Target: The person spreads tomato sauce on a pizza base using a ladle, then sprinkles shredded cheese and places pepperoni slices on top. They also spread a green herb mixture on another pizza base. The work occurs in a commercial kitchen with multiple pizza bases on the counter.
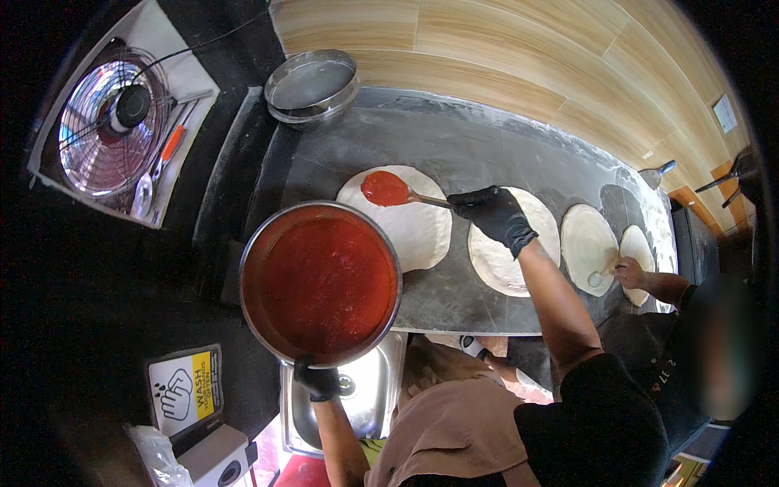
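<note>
My left hand [317,378], in a black glove, grips the near rim of a large metal bowl [398,291] of red sauce. The bowl overlaps the edge of the dark counter. In my black-gloved right hand [494,216] is the handle of a metal ladle [386,189] full of red sauce. The ladle is above the leftmost flattened dough round [420,234], whose near left part the bowl hides. My right wrist is over a second dough round [508,274]. Farther right lie a third dough round [584,231] and a fourth dough round [635,243].
At the right, a co-worker's hand [630,273] holds a small ladle [596,279] over the third dough. Stacked round metal pans [311,85] stand at the back left. A scraper [654,176] lies by the tiled wall. A steel sink [380,402] is below the bowl, a fan [109,122] at upper left.
</note>
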